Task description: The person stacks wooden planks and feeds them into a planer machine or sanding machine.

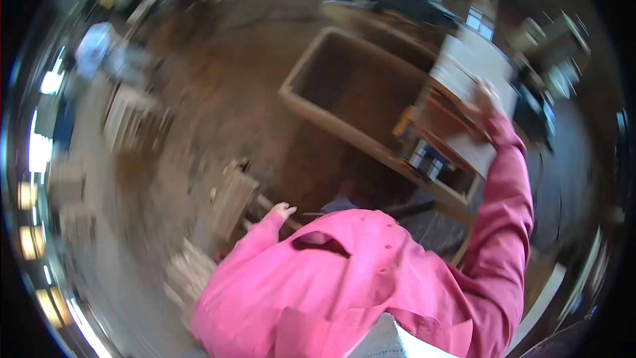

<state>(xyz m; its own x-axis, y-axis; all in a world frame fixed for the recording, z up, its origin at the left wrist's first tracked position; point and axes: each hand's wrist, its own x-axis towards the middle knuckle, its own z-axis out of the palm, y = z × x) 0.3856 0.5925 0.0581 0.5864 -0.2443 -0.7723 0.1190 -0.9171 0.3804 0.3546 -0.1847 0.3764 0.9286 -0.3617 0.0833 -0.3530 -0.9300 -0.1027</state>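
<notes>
My left hand is low in front of my pink-sleeved body, its fingers curled together. A thin dark line runs beside it, too blurred to identify. Near that hand stands a wooden block or stool-like piece. On the right, my other arm reaches out, and my right hand is at the edge of a white panel, beside reddish-brown wooden strips. Motion smears its fingers, so their grip is unclear.
A large open wooden box with a dark inside lies ahead. A yellow-orange object and small containers sit at its right end. Stacked wood stands on the left. A blurred person appears at the upper left.
</notes>
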